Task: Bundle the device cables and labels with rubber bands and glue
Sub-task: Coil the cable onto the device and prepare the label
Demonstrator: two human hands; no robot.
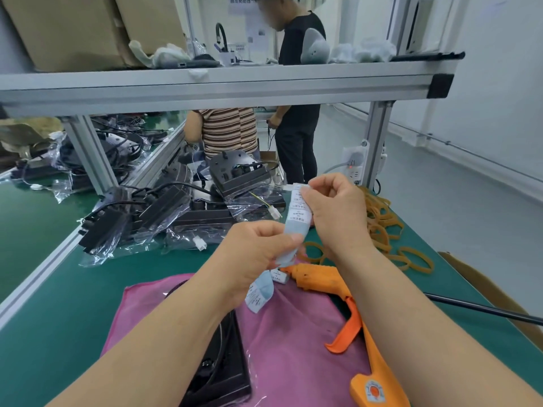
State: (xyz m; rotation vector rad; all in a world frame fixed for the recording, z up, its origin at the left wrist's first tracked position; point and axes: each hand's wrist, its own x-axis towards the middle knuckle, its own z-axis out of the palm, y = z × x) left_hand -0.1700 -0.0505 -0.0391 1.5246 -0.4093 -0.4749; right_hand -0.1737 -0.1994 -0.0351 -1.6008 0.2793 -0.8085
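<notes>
Both hands hold a strip of white labels on pale blue backing [297,221] upright above the table. My left hand [252,257] pinches its lower part, and the strip's tail hangs below that hand. My right hand [335,210] grips the top of the strip. An orange glue gun [349,312] lies on a pink cloth [288,333] under my right forearm. A black bagged device [217,368] rests on the cloth beneath my left forearm. Yellow rubber bands [385,230] lie scattered to the right.
Several black devices with cables in clear bags [164,210] are piled on the green mat [58,304] at the back left. An aluminium shelf frame [223,86] crosses overhead. Two people stand beyond the table. A black rod [484,311] lies at the right edge.
</notes>
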